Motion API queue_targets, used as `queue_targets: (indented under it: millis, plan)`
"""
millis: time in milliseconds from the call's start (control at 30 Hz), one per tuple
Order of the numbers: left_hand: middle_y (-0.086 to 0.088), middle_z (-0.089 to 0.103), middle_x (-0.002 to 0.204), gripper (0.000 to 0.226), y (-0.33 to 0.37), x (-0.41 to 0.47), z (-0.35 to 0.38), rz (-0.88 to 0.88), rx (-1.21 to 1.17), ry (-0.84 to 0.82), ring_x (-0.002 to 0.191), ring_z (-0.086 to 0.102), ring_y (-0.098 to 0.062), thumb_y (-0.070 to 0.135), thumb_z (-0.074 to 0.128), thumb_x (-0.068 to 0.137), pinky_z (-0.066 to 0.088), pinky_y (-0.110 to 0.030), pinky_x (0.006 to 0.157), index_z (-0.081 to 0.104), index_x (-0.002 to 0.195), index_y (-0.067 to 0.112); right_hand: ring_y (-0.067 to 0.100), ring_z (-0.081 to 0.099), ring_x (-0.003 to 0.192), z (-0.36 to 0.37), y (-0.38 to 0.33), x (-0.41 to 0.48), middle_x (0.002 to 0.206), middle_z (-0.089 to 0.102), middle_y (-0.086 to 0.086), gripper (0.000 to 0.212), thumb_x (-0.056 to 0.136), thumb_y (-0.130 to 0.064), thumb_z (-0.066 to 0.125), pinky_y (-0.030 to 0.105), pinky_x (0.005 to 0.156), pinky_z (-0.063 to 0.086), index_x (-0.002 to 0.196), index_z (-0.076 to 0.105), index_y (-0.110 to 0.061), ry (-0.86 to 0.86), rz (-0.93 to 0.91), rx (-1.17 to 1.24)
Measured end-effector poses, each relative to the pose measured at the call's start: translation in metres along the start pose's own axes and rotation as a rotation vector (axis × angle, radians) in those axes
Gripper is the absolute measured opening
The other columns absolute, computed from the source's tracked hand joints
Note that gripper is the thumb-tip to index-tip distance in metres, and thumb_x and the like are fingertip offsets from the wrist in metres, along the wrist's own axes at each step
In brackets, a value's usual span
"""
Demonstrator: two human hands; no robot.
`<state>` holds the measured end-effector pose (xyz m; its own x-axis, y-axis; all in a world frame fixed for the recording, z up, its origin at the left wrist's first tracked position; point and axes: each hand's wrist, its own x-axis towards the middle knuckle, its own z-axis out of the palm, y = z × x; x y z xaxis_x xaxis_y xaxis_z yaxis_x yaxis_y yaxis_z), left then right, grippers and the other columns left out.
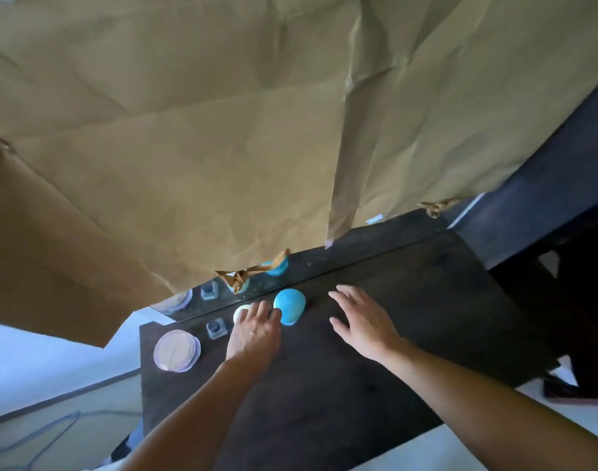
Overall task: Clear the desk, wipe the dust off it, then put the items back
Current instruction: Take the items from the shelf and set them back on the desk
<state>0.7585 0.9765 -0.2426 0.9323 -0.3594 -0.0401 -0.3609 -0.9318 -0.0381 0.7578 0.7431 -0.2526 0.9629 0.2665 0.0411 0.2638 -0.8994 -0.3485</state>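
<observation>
head view: the only camera, looks down over both forearms
desk [409, 300]: dark wood; items sit in a row along its back left edge
items: round compact [177, 350] near the left corner, then small clear jar [216, 328], white round thing [240, 312], blue egg [289, 305]
left hand [253, 331]: fingers spread and fairly straight, lying over the white round thing, one fingertip at the blue egg; no closed grip visible
right hand [362, 321]: wide, fingers splayed, holds nothing, low over bare wood just right of the blue egg; contact with the desk can't be told
progress: four items on the desk, no cloth in view, dust not readable on the dark top. Can't tell clearing from putting back. If clearing, barely started; if putting back, near done
back edge: mirror [325, 263] stands right behind the row and reflects the items, so there's no room to push backward
overhang: brown paper [223, 130] covers the mirror, torn lower edge just above the items; likely to snag on a high lift
left edge: the compact sits close to it, with a drop-off beyond
open room: the right half and front of the desk are bare, so bring items toward the body or to the right
</observation>
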Motion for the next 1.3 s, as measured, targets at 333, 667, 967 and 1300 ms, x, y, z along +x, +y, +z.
queue_targets:
  millis: [333,667,967,1300]
  plan:
    - [0.003,0.057,0.06,0.033,0.195,0.015,-0.051,0.163,-0.073,0.104,0.052,0.059,-0.017,0.023,0.085,0.043,0.046,-0.025,0.044,0.058,0.063,0.021,0.019,0.065,0.089,-0.095,0.134,-0.124,0.102,0.063,-0.002,0.031,0.079,-0.03,0.065,0.03,0.061,0.053,0.108,0.062,-0.018,0.128,0.055,-0.047]
    - [0.004,0.058,0.069,0.014,0.389,0.062,-0.095,0.339,-0.163,0.162,0.06,0.061,-0.019,0.025,0.068,0.063,0.047,-0.025,0.051,0.059,0.073,0.021,0.016,0.066,0.081,-0.2,0.276,-0.23,0.095,0.064,-0.002,0.034,0.083,-0.038,0.047,0.027,0.057,0.054,0.102,0.065,-0.016,0.291,0.219,-0.097]
    - [-0.005,0.059,0.099,0.022,0.462,0.164,-0.168,0.452,-0.356,0.422,0.088,0.057,-0.024,0.018,0.053,0.086,0.05,-0.036,0.075,0.064,0.103,0.011,0.018,0.061,0.092,-0.291,0.358,-0.198,0.108,0.059,-0.001,0.031,0.089,-0.03,0.058,0.026,0.069,0.046,0.117,0.061,-0.015,0.383,0.326,-0.164]
    - [-0.022,0.035,0.143,0.038,0.504,0.276,-0.264,0.13,-0.445,0.517,0.134,0.032,-0.042,0.015,0.048,0.088,0.041,-0.05,0.099,0.046,0.124,0.004,0.027,0.05,0.113,-0.421,0.393,-0.082,0.126,0.052,0.007,0.041,0.088,-0.027,0.059,0.038,0.084,0.046,0.126,0.053,-0.011,0.649,0.247,-0.171]
